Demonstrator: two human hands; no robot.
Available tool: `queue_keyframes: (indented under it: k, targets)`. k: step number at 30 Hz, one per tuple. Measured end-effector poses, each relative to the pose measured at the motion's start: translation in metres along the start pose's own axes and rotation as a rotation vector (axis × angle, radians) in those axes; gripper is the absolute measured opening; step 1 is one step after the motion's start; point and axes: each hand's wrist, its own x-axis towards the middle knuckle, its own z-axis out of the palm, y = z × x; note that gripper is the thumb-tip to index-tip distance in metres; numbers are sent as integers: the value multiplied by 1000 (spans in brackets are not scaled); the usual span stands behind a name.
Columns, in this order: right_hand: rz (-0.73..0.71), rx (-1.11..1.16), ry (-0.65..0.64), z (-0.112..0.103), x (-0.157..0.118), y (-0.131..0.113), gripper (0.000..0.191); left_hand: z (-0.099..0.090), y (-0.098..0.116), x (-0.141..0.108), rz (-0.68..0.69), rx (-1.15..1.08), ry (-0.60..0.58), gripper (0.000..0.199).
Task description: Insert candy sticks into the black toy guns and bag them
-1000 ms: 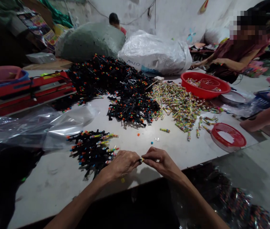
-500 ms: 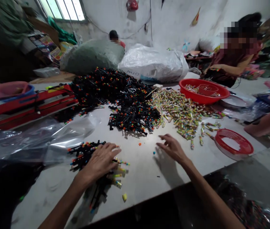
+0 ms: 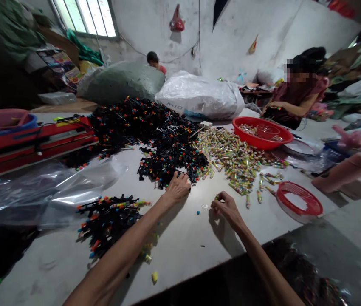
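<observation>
My left hand is at the near edge of a heap of black toy guns with orange, green and blue tips. Its fingers curl over a black toy gun there, mostly hidden beneath them. Above the white tabletop, my right hand is pinched closed; a tiny yellowish bit shows at the fingertips, too small to name. A small blue cap and some white scraps lie just left of it. Under my left forearm, a smaller stack of toy guns lies with candy-filled tubes, partly covered by the arm.
Beyond my right hand spreads a heap of candy tubes. A red basin and a red basket stand to the right. Clear plastic bags and a red device lie left. A co-worker sits at the far right.
My left hand has left the smaller stack and reached forward and right to the heap of toy guns. My right hand's fingers have gone from spread to pinched. The view has shifted slightly.
</observation>
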Motion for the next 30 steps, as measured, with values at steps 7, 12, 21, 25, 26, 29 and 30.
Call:
queue_keyframes:
  k: [7, 12, 21, 25, 26, 29, 30]
  targets:
    - [146, 577, 26, 15, -26, -7, 21, -12, 29, -31, -1, -159, 15, 9]
    - [90, 703, -114, 17, -38, -25, 34, -28, 44, -56, 20, -311, 45, 8]
    - [9, 628, -241, 20, -50, -42, 23, -55, 45, -84, 25, -437, 123, 8]
    - [-2, 630, -221, 21, -52, -43, 22, -59, 45, -90, 15, -458, 115, 9]
    - [-11, 620, -223, 21, -52, -43, 21, -60, 45, -91, 7, -466, 107, 10]
    - [-55, 559, -250, 22, -54, -40, 18, -63, 44, -92, -22, -501, 70, 12]
    - [-65, 542, -248, 22, -55, -39, 18, -64, 43, -92, -24, -511, 50, 12]
